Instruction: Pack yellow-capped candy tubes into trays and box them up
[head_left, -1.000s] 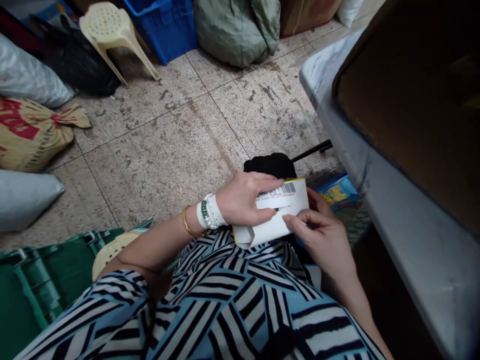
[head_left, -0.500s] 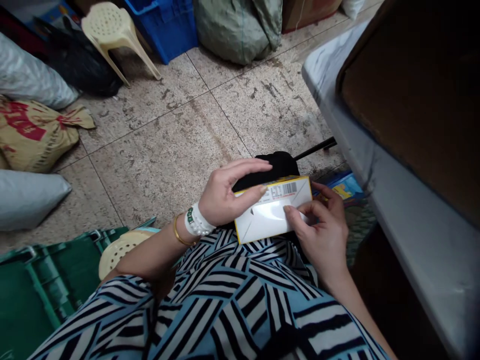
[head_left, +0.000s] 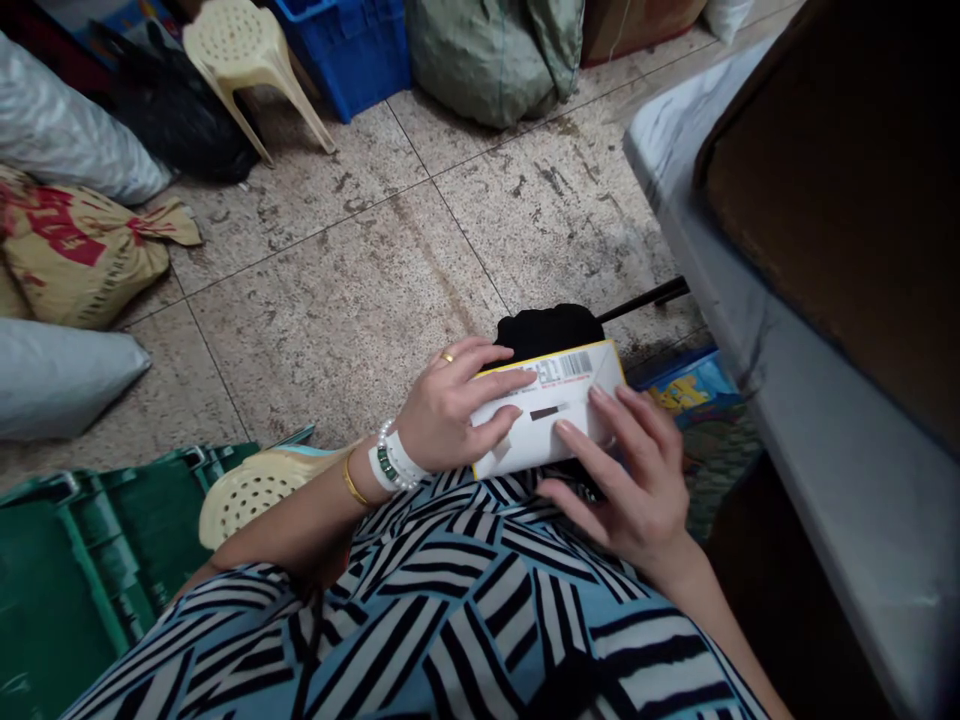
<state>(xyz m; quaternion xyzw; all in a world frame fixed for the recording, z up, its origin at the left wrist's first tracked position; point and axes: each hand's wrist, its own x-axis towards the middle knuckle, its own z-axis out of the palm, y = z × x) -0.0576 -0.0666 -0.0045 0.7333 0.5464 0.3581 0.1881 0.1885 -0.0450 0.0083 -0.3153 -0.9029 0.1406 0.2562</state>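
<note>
A small white carton (head_left: 516,440) with yellow edges rests at my lap, its flap end facing up. A barcode and small print run along the far flap, and a narrow dark gap shows between the flaps. My left hand (head_left: 454,405) lies over the left part of the carton, fingers stretched out across it. At the right part, my right hand (head_left: 637,475) is spread, with its fingertips on the flaps and its thumb near the carton's front edge. The carton's underside is hidden.
On the right is a marble-patterned table (head_left: 690,215) carrying a brown box (head_left: 832,200). Cream stools (head_left: 232,40), a blue crate (head_left: 341,60), sacks (head_left: 90,250) and a green folded crate (head_left: 52,590) stand around the tiled floor. A black cloth-like item (head_left: 551,330) lies just beyond the carton.
My left hand has turned down onto the carton's left part. My right fingers have spread from a pinch at the flap, and a dark gap between the flaps now shows.
</note>
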